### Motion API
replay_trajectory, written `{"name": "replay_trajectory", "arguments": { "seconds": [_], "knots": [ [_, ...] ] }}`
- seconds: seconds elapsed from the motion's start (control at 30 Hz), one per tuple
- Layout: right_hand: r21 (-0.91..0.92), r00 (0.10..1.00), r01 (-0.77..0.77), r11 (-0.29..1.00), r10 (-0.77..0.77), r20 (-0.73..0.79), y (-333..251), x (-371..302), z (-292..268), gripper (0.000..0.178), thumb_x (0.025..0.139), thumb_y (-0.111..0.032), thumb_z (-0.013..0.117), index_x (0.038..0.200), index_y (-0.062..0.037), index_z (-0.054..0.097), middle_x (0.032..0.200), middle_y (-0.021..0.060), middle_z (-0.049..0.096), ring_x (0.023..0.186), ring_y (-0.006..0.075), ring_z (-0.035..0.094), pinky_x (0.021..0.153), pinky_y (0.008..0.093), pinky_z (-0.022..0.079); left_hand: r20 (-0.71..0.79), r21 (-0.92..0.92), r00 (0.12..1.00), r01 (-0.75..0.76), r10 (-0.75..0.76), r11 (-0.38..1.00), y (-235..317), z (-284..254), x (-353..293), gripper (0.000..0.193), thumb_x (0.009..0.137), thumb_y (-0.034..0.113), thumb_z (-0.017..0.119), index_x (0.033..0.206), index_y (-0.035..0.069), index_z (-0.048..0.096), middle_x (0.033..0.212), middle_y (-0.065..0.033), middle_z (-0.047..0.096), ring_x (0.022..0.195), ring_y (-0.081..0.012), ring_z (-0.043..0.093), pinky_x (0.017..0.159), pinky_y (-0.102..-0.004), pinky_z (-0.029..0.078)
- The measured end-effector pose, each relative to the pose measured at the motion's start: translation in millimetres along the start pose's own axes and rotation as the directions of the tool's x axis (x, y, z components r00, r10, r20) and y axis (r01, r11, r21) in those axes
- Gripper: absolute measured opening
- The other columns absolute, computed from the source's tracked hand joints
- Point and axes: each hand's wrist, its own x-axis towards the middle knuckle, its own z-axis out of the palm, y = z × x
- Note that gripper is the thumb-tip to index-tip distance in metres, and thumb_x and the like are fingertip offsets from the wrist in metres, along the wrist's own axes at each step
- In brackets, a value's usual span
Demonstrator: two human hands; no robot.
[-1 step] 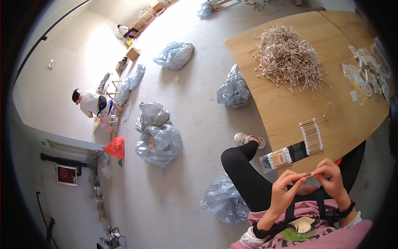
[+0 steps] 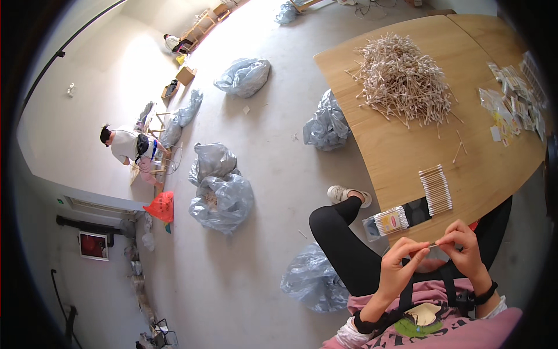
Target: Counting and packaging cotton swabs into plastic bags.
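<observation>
Above my lap, at the table's near edge, both hands meet on one thin pale stick, a cotton swab [image 2: 432, 245] by its look. My left hand [image 2: 399, 263] pinches one end and my right hand [image 2: 463, 247] pinches the other; the fingertips hide both tips. Just beyond them, a neat row of cotton swabs [image 2: 436, 191] lies side by side on the wooden table [image 2: 401, 166]. Left of that row are a flat black piece [image 2: 417, 213] and a clear pack of swabs [image 2: 391, 221] with a yellow and red label. A large loose heap of cotton swabs [image 2: 405, 81] covers the table's far part.
Small packs and plastic pieces [image 2: 514, 102] crowd the table's right side. Grey plastic bags [image 2: 222, 200] stand on the floor to the left, another bag [image 2: 317, 279] beside my leg. A red bag [image 2: 160, 205] lies near a person [image 2: 129, 145] bending at the wall.
</observation>
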Motion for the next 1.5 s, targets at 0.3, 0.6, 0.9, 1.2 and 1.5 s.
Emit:
{"name": "replay_trajectory", "arguments": {
  "seconds": [0.3,0.6,0.9,1.2,1.5],
  "knots": [
    [-0.098,0.998,0.059,0.993,-0.059,0.004,-0.8,1.2,1.2,0.013,0.081,0.004,0.072,0.090,-0.0038,0.068,0.085,0.0085,0.058,0.072,0.0213,0.060,0.061,0.0294,0.047,0.001,0.043,0.995,0.097,-0.097,0.994,-3.7,-4.5,-1.9,0.017,0.090,0.000,0.071,0.106,-0.002,0.073,0.097,-0.0060,0.066,0.087,-0.0089,0.062,0.075,-0.0211,0.049],
    [-0.237,0.989,0.131,0.963,-0.112,0.092,4.9,-2.7,-6.0,0.010,0.080,0.001,0.071,0.087,-0.0042,0.066,0.085,0.0111,0.058,0.075,0.0288,0.062,0.062,0.0346,0.049,0.105,0.232,0.965,0.210,-0.239,0.950,-3.8,-6.9,-1.0,0.013,0.090,0.007,0.072,0.101,0.001,0.074,0.088,-0.0041,0.068,0.073,-0.0080,0.062,0.067,-0.0218,0.049],
    [-0.212,0.990,0.032,0.977,-0.002,0.140,11.2,-14.7,-6.0,0.014,0.075,0.005,0.070,0.084,-0.0038,0.063,0.083,0.0121,0.059,0.075,0.0303,0.062,0.063,0.0369,0.049,0.130,0.268,0.975,0.142,-0.181,0.953,-13.1,-1.7,-7.5,0.012,0.089,0.006,0.071,0.099,0.000,0.072,0.085,-0.0069,0.065,0.070,-0.0123,0.062,0.065,-0.0250,0.050],
    [-0.273,0.994,0.036,0.961,-0.007,0.105,11.0,-15.1,-4.5,0.013,0.074,0.004,0.071,0.081,-0.0038,0.064,0.082,0.0116,0.059,0.074,0.0309,0.062,0.063,0.0374,0.049,0.209,0.372,0.946,0.157,-0.247,0.915,-14.4,-5.3,-4.6,0.013,0.090,0.011,0.071,0.096,-0.001,0.071,0.083,-0.0082,0.065,0.070,-0.0148,0.062,0.065,-0.0269,0.050],
    [-0.300,0.994,0.071,0.951,-0.042,0.104,6.2,-12.0,-2.7,0.011,0.076,0.001,0.073,0.082,-0.0043,0.065,0.082,0.0115,0.059,0.074,0.0312,0.062,0.063,0.0376,0.049,0.221,0.336,0.947,0.153,-0.235,0.929,-12.6,-9.3,0.1,0.014,0.091,0.012,0.071,0.095,-0.002,0.070,0.083,-0.0084,0.065,0.071,-0.0153,0.062,0.066,-0.0281,0.051]
  ]
}}
